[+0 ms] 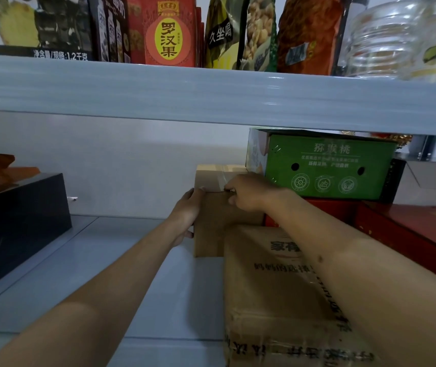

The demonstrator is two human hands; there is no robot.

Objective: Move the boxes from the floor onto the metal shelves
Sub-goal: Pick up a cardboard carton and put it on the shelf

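A small plain cardboard box (216, 221), taped on top, stands at the back of the grey metal shelf (132, 274) against the wall. My left hand (187, 215) is pressed flat on its left side. My right hand (248, 192) rests on its top front edge, fingers curled over the tape. In front of it lies a larger brown printed carton (272, 300), partly under my right forearm.
A green fruit box (328, 168) sits on red boxes (410, 231) at the right. A black box (12, 229) stands at the left. The shelf above (211, 96) holds snack packages and clear bottles.
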